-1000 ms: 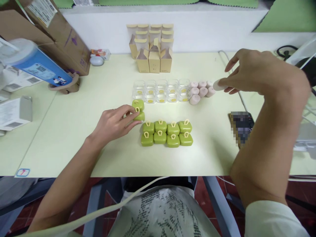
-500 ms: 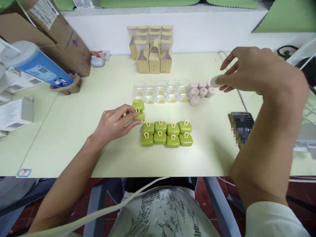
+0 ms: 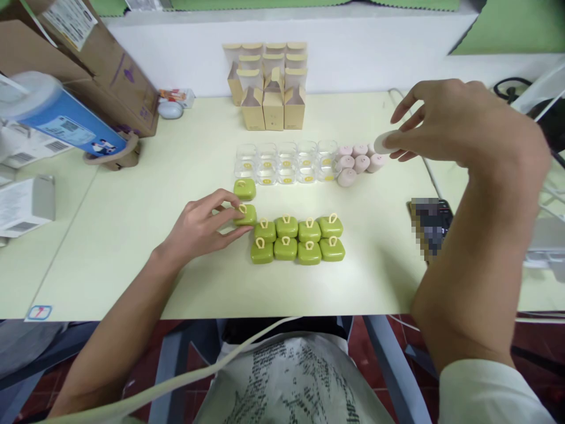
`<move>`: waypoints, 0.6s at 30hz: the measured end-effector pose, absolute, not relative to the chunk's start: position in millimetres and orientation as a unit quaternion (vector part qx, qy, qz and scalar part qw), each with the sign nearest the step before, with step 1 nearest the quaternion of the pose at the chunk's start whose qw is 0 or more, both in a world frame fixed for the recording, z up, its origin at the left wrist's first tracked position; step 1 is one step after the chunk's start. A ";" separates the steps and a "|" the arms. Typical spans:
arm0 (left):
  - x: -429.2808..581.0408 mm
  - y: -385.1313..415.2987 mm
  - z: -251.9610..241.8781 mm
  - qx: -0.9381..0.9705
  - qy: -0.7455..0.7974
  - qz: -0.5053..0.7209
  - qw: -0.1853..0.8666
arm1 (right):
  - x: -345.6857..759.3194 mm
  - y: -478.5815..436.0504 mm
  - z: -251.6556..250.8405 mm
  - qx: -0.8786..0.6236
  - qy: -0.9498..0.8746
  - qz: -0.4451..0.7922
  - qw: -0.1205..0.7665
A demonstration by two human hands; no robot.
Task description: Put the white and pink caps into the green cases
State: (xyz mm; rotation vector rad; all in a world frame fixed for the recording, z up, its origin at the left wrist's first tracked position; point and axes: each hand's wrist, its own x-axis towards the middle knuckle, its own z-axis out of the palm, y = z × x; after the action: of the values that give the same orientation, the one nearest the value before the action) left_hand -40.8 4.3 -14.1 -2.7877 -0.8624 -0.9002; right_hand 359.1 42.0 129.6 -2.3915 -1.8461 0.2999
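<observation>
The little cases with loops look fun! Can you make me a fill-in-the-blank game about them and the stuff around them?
1. The right hand holds a pale piece, but the left hand holds a case colored ____.
2. The group of eight cases has ____ rows of four.
3. The pink pieces sit on the clear cups' ____ side.

Missing words: green; two; right.

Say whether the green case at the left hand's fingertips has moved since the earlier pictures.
Yes: the touched green case has moved down the picture, opening a gap from the stationary green case behind it.
</observation>
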 end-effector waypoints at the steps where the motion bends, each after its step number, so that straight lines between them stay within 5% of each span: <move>1: -41.0 5.2 -14.7 -0.911 -0.278 -0.302 0.040 | 358.9 42.2 128.8 -0.785 -0.609 0.099 0.056; 18: -46.1 6.5 -16.2 -0.927 -0.244 -0.273 0.084 | 354.5 40.2 130.1 -0.782 -0.610 0.097 0.085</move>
State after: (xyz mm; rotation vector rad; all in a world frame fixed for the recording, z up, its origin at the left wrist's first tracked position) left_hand -46.1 6.5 -16.2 -2.7651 -0.7266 -0.8144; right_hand 354.5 40.2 130.1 -2.3303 -1.8199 0.2898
